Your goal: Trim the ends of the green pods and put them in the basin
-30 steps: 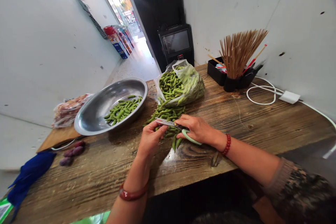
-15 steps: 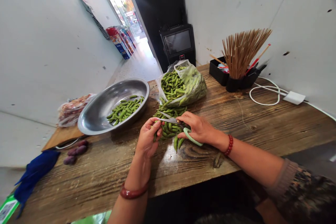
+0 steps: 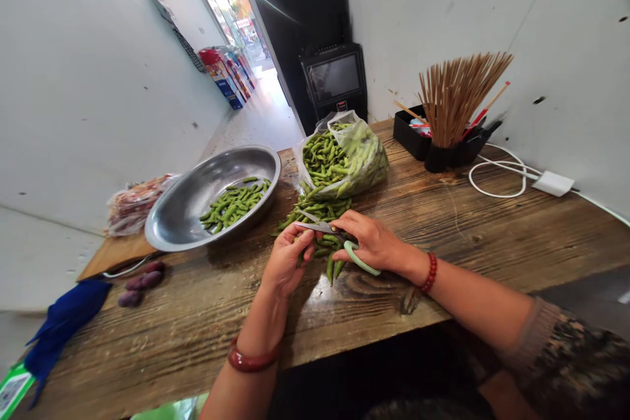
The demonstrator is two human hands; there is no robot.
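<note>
My right hand (image 3: 369, 239) is closed round the pale green handles of a pair of scissors (image 3: 361, 258), whose blades stand apart and point left. Close to the blade tips, my left hand (image 3: 287, 259) pinches a green soybean pod (image 3: 300, 256), mostly covered by the fingers. Under and behind both hands lies a loose pile of pods (image 3: 319, 211) on the wooden table. An open plastic bag (image 3: 367, 164) full of pods stands just behind the pile. Left of it, a wide steel basin (image 3: 184, 210) holds more pods (image 3: 233, 205) and rests tilted.
Skewers (image 3: 455, 105) stand in a black holder (image 3: 438, 157) at the right, near a white cable and adapter (image 3: 554, 183). Several purple-red oval things (image 3: 142, 281), a blue cloth (image 3: 69, 315) and a bagged stack (image 3: 138, 207) lie left. The table's front edge (image 3: 364, 342) runs below my arms.
My left hand has moved slightly right, closer in under the scissor blades. My right hand and the scissors have barely moved.
</note>
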